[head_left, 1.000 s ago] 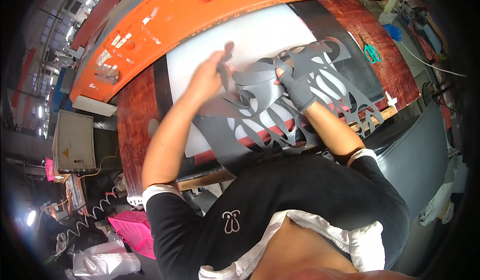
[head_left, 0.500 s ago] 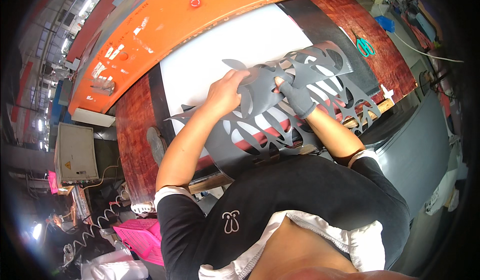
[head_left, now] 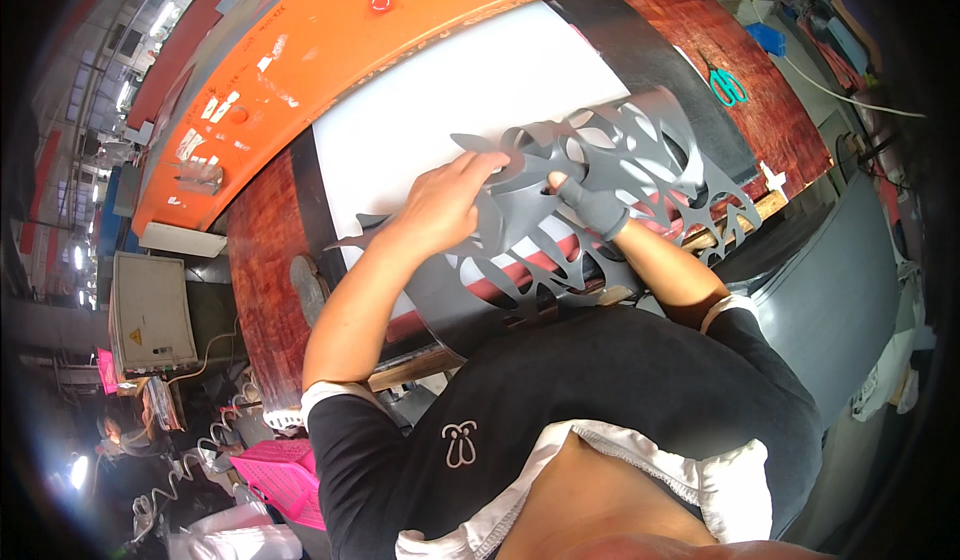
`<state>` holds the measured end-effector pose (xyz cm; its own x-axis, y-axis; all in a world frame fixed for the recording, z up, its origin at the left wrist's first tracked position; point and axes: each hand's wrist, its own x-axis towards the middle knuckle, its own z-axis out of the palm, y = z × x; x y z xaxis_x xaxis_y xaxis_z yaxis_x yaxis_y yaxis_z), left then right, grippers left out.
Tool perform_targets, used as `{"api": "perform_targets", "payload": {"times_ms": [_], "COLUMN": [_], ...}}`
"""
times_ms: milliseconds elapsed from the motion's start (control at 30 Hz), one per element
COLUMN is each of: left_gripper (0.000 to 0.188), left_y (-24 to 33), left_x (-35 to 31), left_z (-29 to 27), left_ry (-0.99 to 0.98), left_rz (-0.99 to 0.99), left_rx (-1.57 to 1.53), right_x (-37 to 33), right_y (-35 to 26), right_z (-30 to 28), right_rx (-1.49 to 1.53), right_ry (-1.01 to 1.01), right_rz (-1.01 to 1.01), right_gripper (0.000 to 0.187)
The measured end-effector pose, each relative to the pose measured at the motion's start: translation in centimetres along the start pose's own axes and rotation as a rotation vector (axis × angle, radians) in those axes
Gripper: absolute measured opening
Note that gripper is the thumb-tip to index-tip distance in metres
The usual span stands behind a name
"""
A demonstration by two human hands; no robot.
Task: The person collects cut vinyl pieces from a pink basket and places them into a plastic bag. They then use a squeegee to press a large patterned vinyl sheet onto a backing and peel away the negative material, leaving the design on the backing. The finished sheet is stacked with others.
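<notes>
A thin grey sheet [head_left: 430, 295] full of curved cut-out holes lies across the near part of the work table, partly folded back over itself. My bare left hand [head_left: 447, 198] is closed on the folded part, its fingertips beside a pointed, leaf-shaped grey tip [head_left: 478, 144]. I cannot tell whether that tip is loose or joined to the sheet. My right hand [head_left: 592, 206], in a dark grey glove with the thumb tip bare, grips the same sheet a little to the right. Under the sheet and beyond it lies a white board [head_left: 470, 80].
An orange machine beam [head_left: 320, 70] with a red button spans the far side. Teal-handled scissors [head_left: 727, 86] lie at the right on the reddish table top [head_left: 790, 130]. Dark grey sheet material [head_left: 830, 300] hangs at the right. A pink basket [head_left: 278, 475] stands low on the left.
The right end of the grey sheet has shifted and curls up more, showing its holes differently. My left hand has moved slightly. The right hand keeps nearly the same place.
</notes>
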<state>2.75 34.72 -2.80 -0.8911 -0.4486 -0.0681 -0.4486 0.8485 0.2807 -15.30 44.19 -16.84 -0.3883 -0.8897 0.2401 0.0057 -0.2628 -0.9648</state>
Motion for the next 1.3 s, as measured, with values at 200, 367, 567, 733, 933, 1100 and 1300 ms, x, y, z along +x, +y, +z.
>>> {"api": "perform_targets", "payload": {"times_ms": [200, 367, 567, 733, 933, 1100, 1300], "left_gripper": [0.051, 0.044, 0.056, 0.055, 0.040, 0.056, 0.061], "left_y": [-0.4, -0.2, -1.8, -8.5, -20.7, -24.9, -20.1], "left_x": [-2.4, -4.0, -8.5, -11.5, -8.9, -6.0, -1.6], "left_z": [-5.8, -7.7, -13.1, -13.4, -3.2, 1.9, -0.5], "left_ry": [0.053, -0.071, 0.451, 0.721, 0.568, 0.360, -0.197], "left_rz": [-0.025, -0.097, -0.411, -0.538, -0.622, -0.477, -0.661], "left_rx": [-0.520, -0.705, -0.760, -0.626, -0.687, -0.182, 0.418], "right_x": [-0.1, -0.9, -0.7, -0.6, -2.8, -6.0, -8.1], "right_y": [1.6, 1.8, 3.6, 4.2, 1.9, 0.8, 0.8], "right_z": [-1.1, -0.6, -2.0, -3.2, -3.0, -2.1, -2.5], "right_rx": [-0.195, -0.245, -0.274, -0.321, -0.581, -0.306, -0.207], "right_ry": [-0.193, -0.196, -0.062, -0.012, -0.138, -0.184, -0.237], "right_rz": [-0.478, -0.335, -0.180, -0.117, -0.192, -0.085, -0.163], "right_gripper": [0.033, 0.034, 0.035, 0.036, 0.038, 0.041, 0.046]}}
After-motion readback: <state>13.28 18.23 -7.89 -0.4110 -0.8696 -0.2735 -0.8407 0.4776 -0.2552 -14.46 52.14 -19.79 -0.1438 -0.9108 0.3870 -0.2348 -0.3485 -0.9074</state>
